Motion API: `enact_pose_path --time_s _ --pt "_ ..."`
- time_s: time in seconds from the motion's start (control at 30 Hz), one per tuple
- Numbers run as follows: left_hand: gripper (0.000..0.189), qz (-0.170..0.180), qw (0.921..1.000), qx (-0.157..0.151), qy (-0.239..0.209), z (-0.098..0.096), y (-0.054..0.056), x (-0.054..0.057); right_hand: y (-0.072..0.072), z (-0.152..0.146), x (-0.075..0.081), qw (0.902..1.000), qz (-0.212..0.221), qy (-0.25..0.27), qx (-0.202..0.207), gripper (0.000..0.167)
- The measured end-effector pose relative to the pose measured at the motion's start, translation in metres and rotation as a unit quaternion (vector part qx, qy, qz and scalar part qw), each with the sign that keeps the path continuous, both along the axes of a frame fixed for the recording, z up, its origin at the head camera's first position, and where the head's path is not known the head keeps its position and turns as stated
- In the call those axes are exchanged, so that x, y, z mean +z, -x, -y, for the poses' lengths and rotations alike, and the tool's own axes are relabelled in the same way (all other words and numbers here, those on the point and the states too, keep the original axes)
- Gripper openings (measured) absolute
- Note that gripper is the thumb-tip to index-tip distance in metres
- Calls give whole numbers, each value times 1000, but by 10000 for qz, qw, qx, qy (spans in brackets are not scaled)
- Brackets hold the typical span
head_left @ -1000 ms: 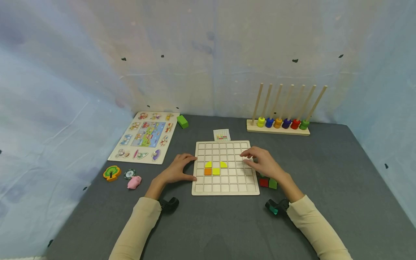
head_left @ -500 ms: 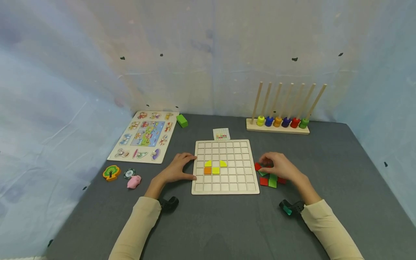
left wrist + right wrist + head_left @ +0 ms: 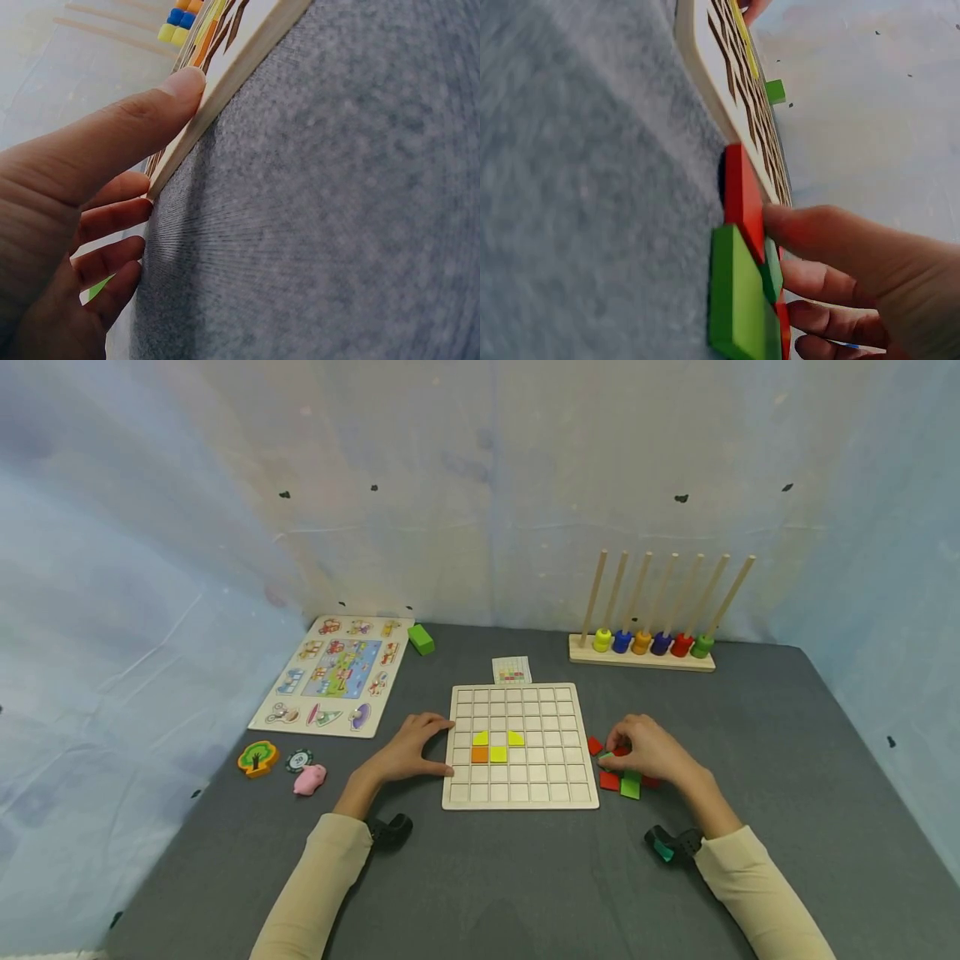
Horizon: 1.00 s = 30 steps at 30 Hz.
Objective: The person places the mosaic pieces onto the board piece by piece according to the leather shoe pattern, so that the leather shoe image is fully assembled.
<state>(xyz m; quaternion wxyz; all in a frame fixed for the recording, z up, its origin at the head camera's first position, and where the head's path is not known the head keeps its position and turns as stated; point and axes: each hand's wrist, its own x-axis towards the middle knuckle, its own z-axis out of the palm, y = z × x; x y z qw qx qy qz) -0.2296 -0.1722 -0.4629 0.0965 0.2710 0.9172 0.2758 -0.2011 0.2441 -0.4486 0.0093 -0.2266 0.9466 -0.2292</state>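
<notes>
A wooden grid board (image 3: pixel 547 777) lies flat in the head view. Two yellow curved tiles, a yellow square (image 3: pixel 498 754) and an orange square (image 3: pixel 480 755) sit in its cells. My left hand (image 3: pixel 405 750) touches the board's left edge with thumb and fingertips spread apart. At the right, my right hand (image 3: pixel 651 752) has its thumb and fingers in the pile of red and green pieces. A red tile (image 3: pixel 742 199) and a bright green square (image 3: pixel 742 300) lie beside the thumb. A darker green piece (image 3: pixel 772 271) shows between thumb and index finger; whether they pinch it is unclear.
Behind the board lies a small pattern card (image 3: pixel 512 670). A peg stand with coloured beads (image 3: pixel 641 662) is at the back right. To the left are a picture puzzle (image 3: pixel 300 727), a green block (image 3: pixel 422 640), a tree piece (image 3: pixel 258 760), a chip (image 3: pixel 299 760) and a pink pig (image 3: pixel 310 781).
My right hand has moved from above the board's right side to the pile of pieces, then stayed there with slight finger movement. My left hand has kept its place at the board's edge.
</notes>
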Motion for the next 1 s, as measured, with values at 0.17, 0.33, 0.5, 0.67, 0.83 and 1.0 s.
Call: enact_pose_path --time_s 0.17,0.33,0.5,0.67,0.83,1.0 --pt "82 -76 10000 -48 -1 0 0 0 -3 1 3 9997 -94 -234 40 31" --pt "83 -71 10000 -46 -10 0 0 -2 -6 -3 6 9991 -86 -416 -20 34" --pt "83 -78 10000 -53 -6 1 1 -2 -9 -5 6 9962 -149 -778 -368 40" --pt "82 -75 9999 -64 -62 1 -1 0 -11 -5 6 9961 -300 -803 -211 34" --pt "82 -81 9999 -75 -85 1 -1 1 -10 -3 6 9970 -343 -698 25 27" --pt "82 -73 9999 -80 -64 1 0 0 -7 1 7 9985 -319 -428 92 21"
